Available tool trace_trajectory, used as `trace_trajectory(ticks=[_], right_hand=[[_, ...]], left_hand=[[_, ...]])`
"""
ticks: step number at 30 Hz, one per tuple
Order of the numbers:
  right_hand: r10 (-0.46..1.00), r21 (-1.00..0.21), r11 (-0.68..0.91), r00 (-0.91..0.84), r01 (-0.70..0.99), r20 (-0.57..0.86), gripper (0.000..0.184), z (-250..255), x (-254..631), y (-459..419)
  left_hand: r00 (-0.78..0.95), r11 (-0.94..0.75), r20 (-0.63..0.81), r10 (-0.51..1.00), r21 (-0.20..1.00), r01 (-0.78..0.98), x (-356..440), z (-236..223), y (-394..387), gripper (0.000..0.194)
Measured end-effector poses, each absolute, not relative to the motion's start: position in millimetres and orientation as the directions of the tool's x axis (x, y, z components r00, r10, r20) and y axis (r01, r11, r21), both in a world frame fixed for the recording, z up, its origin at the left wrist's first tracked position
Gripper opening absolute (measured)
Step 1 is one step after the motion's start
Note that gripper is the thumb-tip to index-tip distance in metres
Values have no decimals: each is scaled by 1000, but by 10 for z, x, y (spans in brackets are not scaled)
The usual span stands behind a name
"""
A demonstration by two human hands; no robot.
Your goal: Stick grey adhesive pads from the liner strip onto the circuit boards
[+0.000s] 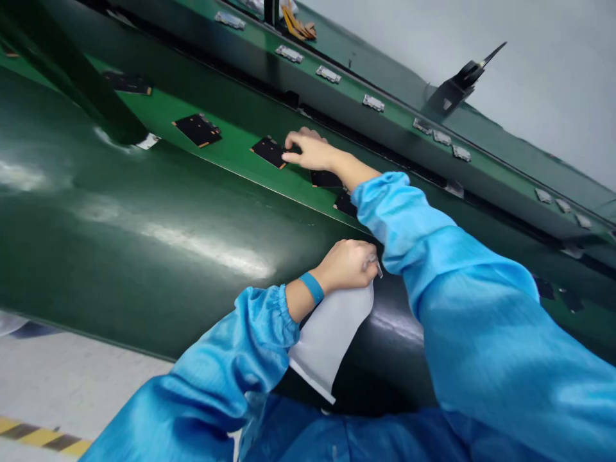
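My left hand [349, 264], a blue band round its wrist, is closed on a limp white sheet [332, 333] hanging below it over the green table; whether it is paper, cloth or thin plastic I cannot tell. A small translucent bit shows at its fingers. My right hand [310, 149] reaches over the green strip with thumb and forefinger apart, at the right edge of a flat black piece [268, 152] with copper-coloured corners. Contact there is unclear. Beneath my right wrist lies a similar black piece [326, 179], partly hidden; another black piece [345, 205] shows beside my sleeve.
Farther left on the strip lies another black piece [197, 129]. A dark green post [91, 83] slants across the left. Small silvery parts [328, 74] line the raised ledge behind. A black holder [452, 90] stands at the back, and orange strips [298, 24] lie at the top.
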State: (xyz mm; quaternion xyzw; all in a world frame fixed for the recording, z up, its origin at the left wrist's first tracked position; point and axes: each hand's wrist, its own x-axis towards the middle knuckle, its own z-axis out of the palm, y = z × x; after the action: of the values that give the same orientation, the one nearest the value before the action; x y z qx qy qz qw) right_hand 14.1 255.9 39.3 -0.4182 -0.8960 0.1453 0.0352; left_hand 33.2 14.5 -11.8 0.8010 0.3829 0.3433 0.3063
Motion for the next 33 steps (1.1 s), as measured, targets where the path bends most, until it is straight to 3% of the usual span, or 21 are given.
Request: trace_trajectory(ticks=[3,6,9,12,17,23,33], right_hand=[[783,-340,588,-622,734,9,24,554,755,2374],[817,-544,508,-575,668,56,16,653,1453,1888],[863,-737,354,-505,575,20,19,629,1943,1209],[912,-811,252,-410,528,17,15,490,2121,644],[950,-809,281,-267,516,159,8,233,2095,332],[937,-705,347,-257,618,236,10,178,2037,337],[905,-595,425,-309,682,292,17,147,1995,272]], left_hand=[[355,-406,297,886,868,287,301,-106,190,11],[172,-240,211,962,955,172,230,-80,269,15],[66,-128,122,990,987,97,152,-56,350,19],[60,-81,76,995,993,82,120,-25,381,23],[133,-23,16,991,998,50,142,53,329,27],[140,44,-51,989,998,52,141,52,291,29],[185,0,-26,982,990,142,169,23,261,26]])
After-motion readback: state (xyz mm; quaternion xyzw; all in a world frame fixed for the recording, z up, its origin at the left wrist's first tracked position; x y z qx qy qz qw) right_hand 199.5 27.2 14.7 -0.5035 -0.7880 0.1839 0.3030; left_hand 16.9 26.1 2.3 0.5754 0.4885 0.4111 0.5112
